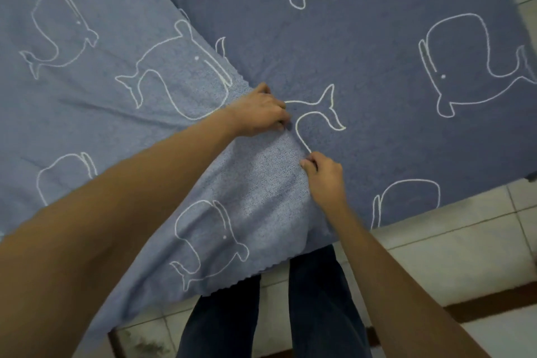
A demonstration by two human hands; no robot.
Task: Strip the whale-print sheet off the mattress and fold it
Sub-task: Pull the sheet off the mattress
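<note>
Two layers of the whale-print sheet fill most of the view. A darker layer lies flat from the centre out to 3 o'clock, and a paler flap lies over it from 9 o'clock. The flap's zigzag-cut edge runs from 12 o'clock down to the centre. No bare mattress shows, so I cannot tell whether the lower layer is lifted off it. Tiled floor shows from 4 to 6 o'clock. The person's legs stand at 6 o'clock, with the flap's lower edge hanging in front of them.

The left hand sits at the centre, fingers curled down and gripping the flap's edge. The right hand, just toward 5 o'clock from it, pinches the same edge between thumb and curled fingers. The two hands are near each other, with what looks like the flap's corner between them.

This looks like the folding step, with one fold being set. The next move probably calls for keeping both grips, drawing the edge taut, and carrying it toward 3 o'clock until it meets the far edge squarely, then smoothing the creases near 9 o'clock
</note>
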